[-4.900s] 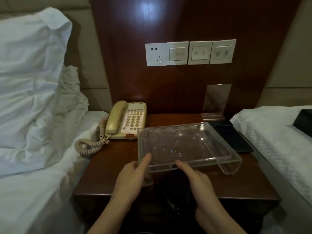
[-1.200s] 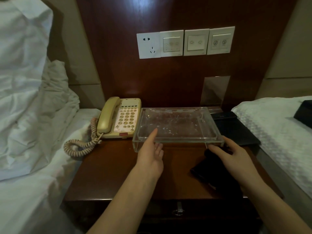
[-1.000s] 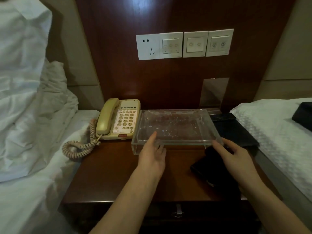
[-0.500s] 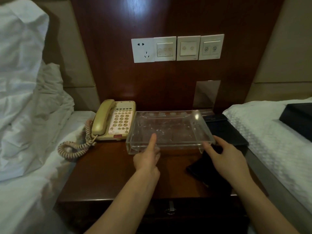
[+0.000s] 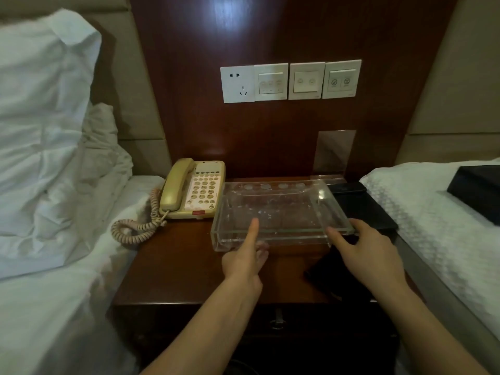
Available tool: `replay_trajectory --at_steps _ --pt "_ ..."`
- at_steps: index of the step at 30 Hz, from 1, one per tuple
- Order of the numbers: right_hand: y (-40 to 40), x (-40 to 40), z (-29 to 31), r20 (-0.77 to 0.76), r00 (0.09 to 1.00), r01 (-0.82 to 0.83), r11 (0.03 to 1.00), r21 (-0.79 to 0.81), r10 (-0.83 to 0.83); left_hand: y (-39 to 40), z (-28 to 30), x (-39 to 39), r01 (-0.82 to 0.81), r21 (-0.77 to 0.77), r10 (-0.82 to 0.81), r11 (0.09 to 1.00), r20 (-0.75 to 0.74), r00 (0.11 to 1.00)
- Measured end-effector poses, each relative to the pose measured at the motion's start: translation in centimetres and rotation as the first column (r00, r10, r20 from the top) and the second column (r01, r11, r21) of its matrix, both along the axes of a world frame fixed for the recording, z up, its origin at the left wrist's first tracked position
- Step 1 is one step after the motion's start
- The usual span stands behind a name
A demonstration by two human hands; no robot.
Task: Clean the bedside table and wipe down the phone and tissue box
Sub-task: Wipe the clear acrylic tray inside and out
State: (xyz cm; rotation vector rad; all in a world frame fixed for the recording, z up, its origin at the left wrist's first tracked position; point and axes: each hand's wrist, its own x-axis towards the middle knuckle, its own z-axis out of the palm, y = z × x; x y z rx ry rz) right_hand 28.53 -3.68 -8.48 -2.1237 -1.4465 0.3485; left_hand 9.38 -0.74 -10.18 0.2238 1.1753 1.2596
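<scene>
Down near the camera, two bare arms reach out over the dark wooden bedside table [image 5: 173, 266]. The clear tray [image 5: 278, 209] sits on the table, and everything else is told from it. The left hand [image 5: 243, 259] is at the tray's near wall. Its thumb [image 5: 253, 230] lies up over the wall, and its other fingers [image 5: 261, 253] curl under the rim, so it pinches the tray's front edge. The right hand [image 5: 370, 255] is at the tray's near right corner. One finger touches the front wall and another lies along the corner, with the fingers spread and mostly straight. A dark cloth [image 5: 324, 269] lies on the table under that hand, just in front of the tray.

Left of the tray, nearly touching it, sits the cream phone [image 5: 193, 189], its curly cord [image 5: 135, 228] hanging toward the white bed. Right of the tray lies a flat black pad [image 5: 359, 207]. Past that, on the other bed, sits a dark box [image 5: 476, 189], maybe the tissue box, but I cannot tell. Behind the tray stands a clear sign holder [image 5: 334, 152]. Higher up the wooden wall is a row of white switches [image 5: 290, 81].
</scene>
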Motion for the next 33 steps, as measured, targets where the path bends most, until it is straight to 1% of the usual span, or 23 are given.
replay_trajectory --at_steps 3,7,12,15,17,21,24,27,29,31,33 --pt "-0.2 0.1 0.2 0.054 0.999 0.008 1.0 -0.021 -0.007 -0.8 -0.4 -0.2 0.001 0.006 -0.001 1.0 -0.008 1.0" --pt "-0.4 0.4 0.4 0.072 0.997 0.015 1.0 -0.023 -0.013 -1.6 -0.8 -0.4 0.003 0.031 -0.001 1.0 -0.058 0.998" --pt "-0.7 0.8 0.9 0.104 0.994 0.019 0.999 -0.046 -0.014 -3.0 -1.0 -1.0 0.079 0.04 -0.075 0.996 -0.088 0.993" --pt "-1.7 0.6 1.5 0.189 0.982 0.036 0.996 -0.078 -0.021 -3.8 -0.8 -1.5 0.145 0.006 -0.143 0.989 -0.109 0.984" --pt "-3.3 0.2 1.9 0.244 0.97 0.008 0.997 -0.072 0.01 -4.4 -0.8 -1.9 0.177 -0.015 -0.177 0.984 -0.117 0.977" --pt "-7.1 -1.8 1.6 0.312 0.931 -0.159 0.98 -0.121 0.19 -6.2 -1.1 -3.1 0.212 -0.024 -0.213 0.977 -0.114 0.97" --pt "-8.3 -2.5 0.5 0.329 0.911 -0.23 0.969 -0.095 0.248 -7.9 -1.1 -3.7 0.253 -0.029 -0.255 0.967 -0.114 0.96" --pt "-9.1 -2.7 -0.3 0.362 0.902 -0.224 0.972 -0.076 0.236 -9.3 -1.3 -4.5 0.34 -0.037 -0.341 0.94 -0.142 0.929" --pt "-10.1 -2.9 -0.5 0.35 0.914 -0.218 0.976 -0.007 0.206 -9.9 -1.4 -5.1 0.378 -0.051 -0.38 0.924 -0.196 0.904" --pt "-11.4 -2.9 -1.2 0.323 0.927 -0.215 0.976 0.039 0.192 -10.2 -1.7 -5.9 0.368 -0.056 -0.37 0.928 -0.256 0.893" --pt "-12.4 -2.8 -2.2 0.274 0.939 -0.225 0.974 0.037 0.207 -10.3 -1.8 -6.8 0.339 -0.047 -0.338 0.94 -0.266 0.903"
